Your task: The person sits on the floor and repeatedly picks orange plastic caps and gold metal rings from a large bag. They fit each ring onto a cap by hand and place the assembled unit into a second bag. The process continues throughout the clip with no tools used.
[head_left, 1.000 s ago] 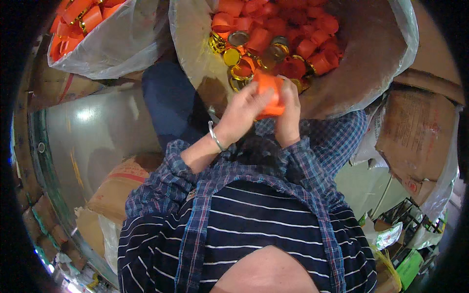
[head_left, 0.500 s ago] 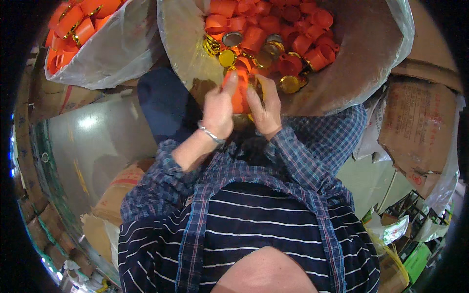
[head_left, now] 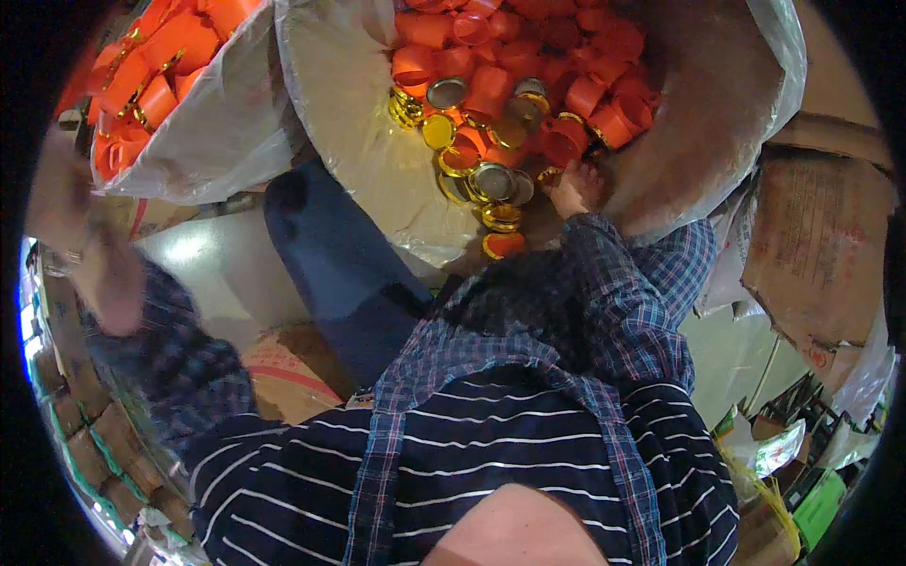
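My right hand (head_left: 577, 189) is inside the large plastic-lined container, its fingers curled at a round gold lid (head_left: 547, 175). Just left of it lie several gold and silver round lids (head_left: 493, 182), some overlapping. Beyond them is a heap of orange plastic cups (head_left: 491, 92). Out at the far left, my left hand (head_left: 64, 184) is smeared by motion beside the other plastic bag (head_left: 212, 141). That bag holds orange cups with gold rims (head_left: 184, 52). Whether the left hand holds anything does not show.
The clear liner (head_left: 349, 141) of the large container rises around the heap, close to my knees. Cardboard (head_left: 812, 245) stands on the right, with a green box (head_left: 819, 505) and loose plastic packaging lower down. A brown printed sack (head_left: 283, 373) lies by my left side.
My hands have parted. The left hand, which was on an orange cup, has swung far left to the other bag. The right hand has moved right, down to the gold lids.
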A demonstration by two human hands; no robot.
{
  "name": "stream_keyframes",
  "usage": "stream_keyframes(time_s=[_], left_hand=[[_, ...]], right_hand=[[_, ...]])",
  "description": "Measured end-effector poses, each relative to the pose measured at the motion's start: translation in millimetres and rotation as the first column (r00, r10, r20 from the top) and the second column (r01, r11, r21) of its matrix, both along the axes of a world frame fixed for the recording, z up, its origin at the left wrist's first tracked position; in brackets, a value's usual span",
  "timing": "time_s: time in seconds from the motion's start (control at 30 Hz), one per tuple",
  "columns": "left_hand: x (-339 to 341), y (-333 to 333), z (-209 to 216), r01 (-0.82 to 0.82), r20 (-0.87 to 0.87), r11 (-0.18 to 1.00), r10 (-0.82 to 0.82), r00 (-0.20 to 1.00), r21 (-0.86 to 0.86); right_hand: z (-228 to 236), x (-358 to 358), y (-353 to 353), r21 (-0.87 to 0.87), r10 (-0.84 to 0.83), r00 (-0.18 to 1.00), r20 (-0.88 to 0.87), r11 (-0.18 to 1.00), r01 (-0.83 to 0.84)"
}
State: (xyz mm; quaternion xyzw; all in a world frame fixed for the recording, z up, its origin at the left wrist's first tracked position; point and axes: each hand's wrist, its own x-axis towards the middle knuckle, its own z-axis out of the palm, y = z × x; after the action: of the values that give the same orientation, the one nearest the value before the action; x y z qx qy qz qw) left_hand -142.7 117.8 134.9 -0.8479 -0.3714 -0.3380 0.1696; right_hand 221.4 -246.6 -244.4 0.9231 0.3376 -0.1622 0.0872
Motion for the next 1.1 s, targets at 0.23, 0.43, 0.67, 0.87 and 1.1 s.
stream_keyframes(time_s=[0.23, 0.43, 0.67, 0.87, 1.1], left_hand=[[250, -191, -273, 0.454, 0.419, 0.026, -0.339, 0.842, -0.89], [356, -241, -400, 0.241, 0.409, -0.467, -0.302, 0.861, -0.851], [329, -225, -371, 0.746, 0.534, -0.386, 0.526, 0.661, -0.543], [228, -228, -228, 0.863, 0.541, -0.503, 0.715, 0.443, -0.041], [178, -264, -161, 0.923, 0.56, -0.338, 0.735, 0.382, -0.185]], right_hand=[[66, -6, 11, 0.049, 0.305, 0.898, -0.317, 0.951, -0.305], [167, -17, -34, 0.425, 0.315, 0.797, -0.516, 0.902, -0.081], [169, 3, -30, 0.666, 0.126, 0.662, -0.738, 0.286, 0.689], [170, -14, -15, 0.555, 0.263, 0.526, -0.809, 0.046, 0.831], [195, -96, -11, 0.892, 0.331, 0.829, -0.451, 0.13, 0.434]])
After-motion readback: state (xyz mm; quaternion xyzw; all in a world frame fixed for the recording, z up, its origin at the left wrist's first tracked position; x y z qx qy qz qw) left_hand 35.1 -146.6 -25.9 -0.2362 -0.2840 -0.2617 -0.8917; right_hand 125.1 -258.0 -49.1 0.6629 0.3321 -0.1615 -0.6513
